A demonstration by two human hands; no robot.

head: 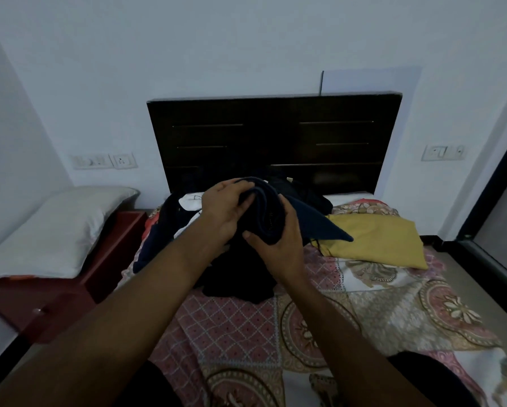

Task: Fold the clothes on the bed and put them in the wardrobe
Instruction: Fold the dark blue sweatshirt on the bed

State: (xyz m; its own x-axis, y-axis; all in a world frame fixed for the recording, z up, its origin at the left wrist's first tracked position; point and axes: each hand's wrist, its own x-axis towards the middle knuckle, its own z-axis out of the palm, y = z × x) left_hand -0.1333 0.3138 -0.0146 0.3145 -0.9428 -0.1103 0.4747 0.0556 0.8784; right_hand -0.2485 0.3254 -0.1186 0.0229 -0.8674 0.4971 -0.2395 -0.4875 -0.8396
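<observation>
Left hand [225, 211]: held up over the bed, fingers curled over the top fold of a navy garment [313, 224], pinching the layers together.
Right hand [275, 248]: just under and beside the left one, wrapped round the lower end of the same garment, thumb on the near side, fingers on the far side.
Hands together: both grip the one piece, close enough that they almost touch.
Navy garment: folded into a thick bundle between the hands and lifted clear of the bed; one flat pointed corner sticks out to the right, over the edge of a yellow garment [375, 239].
Pile of dark clothes [237, 274]: heaped loosely on the bed directly beneath the hands and running back toward the headboard; a white garment [190, 201] shows in it to the left.
Yellow garment: lying flat on the bed to the right of the pile.
Bed [246, 327]: covered with a pink and cream patterned sheet.
Headboard [275, 136]: dark wood, against the pale wall.
Pillow [49, 227]: pale, lying on a red cabinet [105, 254] left of the bed.
Switch panels [104, 161]: on the wall at either side of the headboard.
</observation>
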